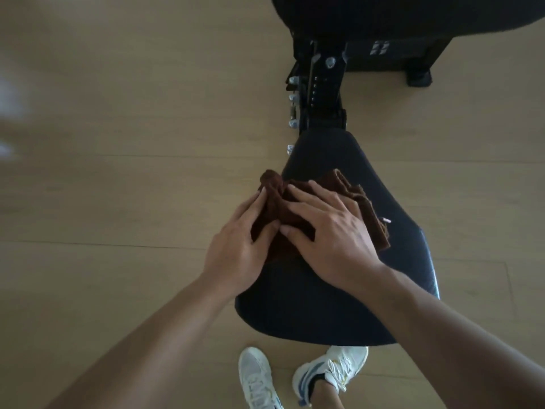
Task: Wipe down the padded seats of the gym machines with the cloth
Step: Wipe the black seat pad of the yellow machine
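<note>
A black padded seat [330,305] of a gym machine fills the middle of the view. A crumpled brown cloth [277,193] lies on its left half, partly over the seat's left edge. My left hand [236,246] presses on the cloth's left side with its fingers curled onto the fabric. My right hand [330,231] lies flat on top of the cloth, fingers spread toward the left. A folded part of the cloth sticks out to the right of that hand.
The seat's black metal post with bolts [318,93] runs up to a second black pad [413,13] at the top edge. Light wooden floor [118,143] surrounds the machine. My white sneakers [330,370] stand right below the seat's near edge.
</note>
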{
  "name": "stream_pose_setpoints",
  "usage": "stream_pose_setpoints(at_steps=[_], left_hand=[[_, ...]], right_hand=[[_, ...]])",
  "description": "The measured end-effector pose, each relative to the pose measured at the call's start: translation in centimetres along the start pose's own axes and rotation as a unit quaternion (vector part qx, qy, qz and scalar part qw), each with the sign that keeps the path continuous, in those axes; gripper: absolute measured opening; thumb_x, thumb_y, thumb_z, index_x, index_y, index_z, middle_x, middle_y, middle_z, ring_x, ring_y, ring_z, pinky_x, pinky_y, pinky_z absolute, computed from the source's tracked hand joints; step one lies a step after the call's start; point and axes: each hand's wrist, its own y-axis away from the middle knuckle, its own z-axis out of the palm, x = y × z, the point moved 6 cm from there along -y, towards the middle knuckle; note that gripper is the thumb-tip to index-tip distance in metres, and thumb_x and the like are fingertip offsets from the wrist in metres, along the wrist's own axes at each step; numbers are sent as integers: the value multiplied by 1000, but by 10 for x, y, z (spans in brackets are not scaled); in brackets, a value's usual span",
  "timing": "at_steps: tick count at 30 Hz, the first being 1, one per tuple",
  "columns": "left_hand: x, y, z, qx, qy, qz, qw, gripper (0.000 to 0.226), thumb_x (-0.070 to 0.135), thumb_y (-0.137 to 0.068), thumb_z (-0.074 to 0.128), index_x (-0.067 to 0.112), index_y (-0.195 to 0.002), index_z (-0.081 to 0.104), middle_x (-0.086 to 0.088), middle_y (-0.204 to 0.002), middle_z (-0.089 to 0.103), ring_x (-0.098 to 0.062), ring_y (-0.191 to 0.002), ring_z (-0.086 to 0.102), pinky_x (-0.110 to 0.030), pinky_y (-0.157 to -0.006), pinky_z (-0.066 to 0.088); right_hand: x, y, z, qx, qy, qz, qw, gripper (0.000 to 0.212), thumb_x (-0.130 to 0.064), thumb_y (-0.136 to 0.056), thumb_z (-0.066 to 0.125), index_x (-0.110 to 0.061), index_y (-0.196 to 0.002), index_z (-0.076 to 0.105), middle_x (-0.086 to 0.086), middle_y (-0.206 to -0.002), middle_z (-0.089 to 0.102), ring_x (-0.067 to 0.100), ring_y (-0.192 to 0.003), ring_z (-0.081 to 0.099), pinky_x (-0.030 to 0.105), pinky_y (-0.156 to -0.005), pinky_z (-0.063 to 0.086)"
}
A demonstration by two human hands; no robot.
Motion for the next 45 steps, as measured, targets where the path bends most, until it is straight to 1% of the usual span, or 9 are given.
stream_pose_setpoints(at_steps=[4,10,17,24,30,35,38,42,45], left_hand=[[-24,37,-3,23,82,-53,995,57,53,-97,47,42,-151,35,21,-143,50,6,-124,51,-19,-101,45],[-39,76,13,66,168,-151,972,55,50,-97,47,48,-150,33,24,-144,49,9,-128,47,-19,-107,41],[-26,25,-1,-20,230,-182,956,30,37,-103,47,45,-132,50,26,-108,63,21,-90,60,4,-71,42],[-12,-2,1,12,159,-180,971,37,47,-103,41,32,-135,54,14,-111,62,-6,-105,58,-13,-79,39],[-19,44,-2,92,78,-122,985,42,48,-101,43,34,-139,52,18,-121,65,4,-107,59,-11,-87,45],[-31,103,12,117,155,-172,966,44,44,-102,40,46,-145,44,21,-135,61,7,-116,59,-28,-99,53],[-38,97,16,86,226,-201,949,40,40,-104,43,53,-142,45,17,-131,65,-11,-118,64,-43,-98,55],[-30,53,2,25,213,-188,959,30,38,-105,41,49,-130,55,23,-103,69,17,-86,64,-4,-71,47],[-11,5,-6,-34,167,-165,971,23,40,-106,38,41,-118,58,23,-95,64,12,-80,61,-3,-64,42]], right_hand=[[-18,15,16,9,4,-16,1000,39,-45,-104,46,-45,-142,52,-24,-159,34,3,-154,10,14,-115,-16],[-27,19,32,-33,64,-61,996,46,-44,-106,32,-43,-151,40,-20,-165,20,8,-157,2,31,-125,-8],[-19,-11,20,-41,33,-116,992,45,-34,-108,36,-39,-153,40,-19,-165,25,6,-156,6,29,-125,-7],[-4,-55,5,-64,-5,-139,988,41,-30,-107,44,-39,-147,50,-21,-160,35,1,-153,10,18,-120,-9],[-22,-19,3,-89,-38,-79,992,35,-56,-100,46,-45,-130,60,-25,-156,40,-2,-154,2,34,-124,-14],[-59,31,34,5,70,42,997,48,-63,-96,40,-44,-137,56,-8,-166,28,28,-157,-5,52,-123,-15],[-57,37,49,21,67,82,994,51,-62,-99,34,-47,-148,41,0,-170,16,37,-156,-6,55,-123,-10],[-46,8,41,25,59,65,996,49,-54,-103,29,-44,-150,40,-3,-168,21,33,-157,-7,55,-122,-13],[-27,-32,30,13,60,55,997,46,-49,-106,31,-43,-150,41,-8,-168,21,29,-157,-9,56,-122,-14]])
